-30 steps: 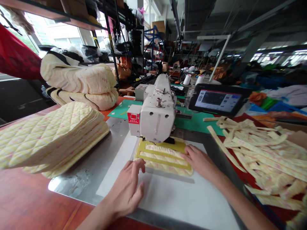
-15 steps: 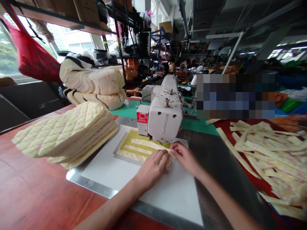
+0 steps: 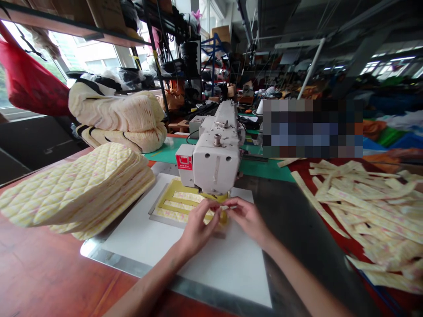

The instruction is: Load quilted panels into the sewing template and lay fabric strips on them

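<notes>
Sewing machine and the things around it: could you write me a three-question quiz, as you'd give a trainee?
1. True or false: in this view, the machine is between the quilted stack and the loose strips.
2. Where are the left hand and right hand? A) at the yellow frame; B) on the red bag; C) on the shelf.
3. Fill in: the machine's label is mainly ____.

Key: 1 true; 2 A; 3 red.

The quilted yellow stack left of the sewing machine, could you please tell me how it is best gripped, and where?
Probably by the rounded left end of the quilted yellow stack, coming from the left, pinching above and below: its upper layers jut past the lower ones there.
</notes>
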Demonstrator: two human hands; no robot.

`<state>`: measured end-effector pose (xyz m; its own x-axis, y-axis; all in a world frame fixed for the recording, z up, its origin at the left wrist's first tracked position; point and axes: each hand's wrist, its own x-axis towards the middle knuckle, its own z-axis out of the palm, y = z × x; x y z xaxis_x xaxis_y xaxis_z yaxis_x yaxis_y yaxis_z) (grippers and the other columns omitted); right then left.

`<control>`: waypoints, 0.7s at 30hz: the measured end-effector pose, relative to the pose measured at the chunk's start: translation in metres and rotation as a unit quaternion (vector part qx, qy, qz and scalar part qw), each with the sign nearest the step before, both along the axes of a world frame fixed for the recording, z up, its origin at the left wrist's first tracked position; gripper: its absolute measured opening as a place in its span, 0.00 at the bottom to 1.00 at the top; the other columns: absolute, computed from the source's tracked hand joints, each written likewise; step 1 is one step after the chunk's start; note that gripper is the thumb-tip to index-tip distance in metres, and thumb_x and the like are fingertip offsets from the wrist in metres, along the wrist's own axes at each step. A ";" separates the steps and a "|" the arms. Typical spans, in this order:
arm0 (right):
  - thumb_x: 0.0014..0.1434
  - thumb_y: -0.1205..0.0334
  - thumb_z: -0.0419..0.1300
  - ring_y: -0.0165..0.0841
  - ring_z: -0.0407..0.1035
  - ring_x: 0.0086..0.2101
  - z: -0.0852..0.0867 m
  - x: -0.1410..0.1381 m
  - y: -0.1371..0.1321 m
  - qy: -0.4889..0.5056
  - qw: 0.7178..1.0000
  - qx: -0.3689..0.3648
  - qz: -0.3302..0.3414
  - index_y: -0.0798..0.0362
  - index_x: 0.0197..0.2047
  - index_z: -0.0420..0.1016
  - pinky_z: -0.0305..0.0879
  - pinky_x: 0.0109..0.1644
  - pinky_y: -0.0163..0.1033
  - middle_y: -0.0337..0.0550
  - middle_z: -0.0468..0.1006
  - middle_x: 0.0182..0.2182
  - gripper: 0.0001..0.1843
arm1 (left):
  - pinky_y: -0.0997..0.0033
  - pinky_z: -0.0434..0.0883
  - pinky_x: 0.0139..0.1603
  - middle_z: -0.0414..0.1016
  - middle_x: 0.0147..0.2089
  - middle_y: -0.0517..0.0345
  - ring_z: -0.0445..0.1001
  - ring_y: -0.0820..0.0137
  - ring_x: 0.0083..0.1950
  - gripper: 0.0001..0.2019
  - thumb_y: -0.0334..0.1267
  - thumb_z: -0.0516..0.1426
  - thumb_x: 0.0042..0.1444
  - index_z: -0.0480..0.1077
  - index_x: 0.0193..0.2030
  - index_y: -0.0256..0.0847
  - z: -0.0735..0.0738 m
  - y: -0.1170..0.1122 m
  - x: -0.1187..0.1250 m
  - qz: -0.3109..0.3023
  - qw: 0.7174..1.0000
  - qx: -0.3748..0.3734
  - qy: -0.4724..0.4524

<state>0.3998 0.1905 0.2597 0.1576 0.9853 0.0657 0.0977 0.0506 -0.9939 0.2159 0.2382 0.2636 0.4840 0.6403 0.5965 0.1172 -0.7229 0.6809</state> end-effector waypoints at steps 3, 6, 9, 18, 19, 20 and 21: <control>0.53 0.43 0.68 0.24 0.75 0.43 -0.003 -0.006 0.002 0.023 1.000 0.012 -0.002 0.58 0.43 0.78 0.73 0.48 0.26 0.47 0.79 0.43 0.26 | 0.72 0.72 0.45 0.77 0.41 0.55 0.76 0.70 0.42 0.04 0.33 0.58 0.67 0.73 0.47 0.40 0.003 0.001 -0.002 -0.006 1.000 0.018 -0.006; 0.53 0.44 0.68 0.23 0.75 0.41 -0.002 -0.007 0.002 0.028 1.000 0.012 0.001 0.58 0.42 0.77 0.73 0.47 0.24 0.45 0.79 0.41 0.25 | 0.73 0.72 0.46 0.78 0.42 0.56 0.77 0.71 0.43 0.05 0.31 0.58 0.66 0.73 0.47 0.41 0.003 0.002 -0.003 0.002 0.999 0.032 -0.011; 0.53 0.45 0.69 0.22 0.75 0.40 0.000 -0.007 0.000 0.038 0.999 0.006 0.021 0.58 0.42 0.77 0.73 0.48 0.24 0.44 0.79 0.40 0.24 | 0.74 0.72 0.43 0.79 0.39 0.58 0.77 0.72 0.40 0.04 0.30 0.59 0.65 0.74 0.45 0.41 0.004 0.002 -0.002 0.031 0.999 0.033 -0.012; 0.51 0.46 0.70 0.21 0.75 0.37 -0.001 -0.010 0.001 0.090 0.996 0.017 0.018 0.59 0.38 0.76 0.74 0.45 0.23 0.42 0.78 0.36 0.23 | 0.74 0.75 0.47 0.77 0.46 0.52 0.78 0.72 0.45 0.12 0.24 0.57 0.65 0.72 0.51 0.41 0.004 0.004 -0.005 -0.018 0.990 0.140 0.027; 0.52 0.46 0.70 0.21 0.75 0.36 -0.001 -0.011 0.001 0.094 0.995 0.021 0.017 0.59 0.37 0.76 0.74 0.44 0.23 0.42 0.78 0.35 0.23 | 0.74 0.75 0.47 0.77 0.47 0.51 0.78 0.72 0.45 0.12 0.24 0.56 0.65 0.72 0.51 0.41 0.003 0.004 -0.006 -0.018 0.989 0.147 0.031; 0.52 0.47 0.70 0.21 0.75 0.36 -0.002 -0.011 0.001 0.097 0.995 0.025 0.016 0.59 0.37 0.75 0.74 0.44 0.23 0.42 0.78 0.35 0.22 | 0.74 0.75 0.47 0.77 0.47 0.51 0.78 0.72 0.46 0.12 0.24 0.56 0.66 0.72 0.52 0.41 0.002 0.004 -0.006 -0.017 0.988 0.152 0.036; 0.53 0.47 0.70 0.21 0.75 0.36 -0.003 -0.011 0.001 0.098 0.995 0.028 0.014 0.59 0.37 0.75 0.74 0.44 0.23 0.42 0.78 0.34 0.22 | 0.74 0.75 0.47 0.77 0.48 0.50 0.78 0.72 0.46 0.13 0.24 0.55 0.66 0.72 0.52 0.41 0.002 0.004 -0.007 -0.016 0.987 0.155 0.038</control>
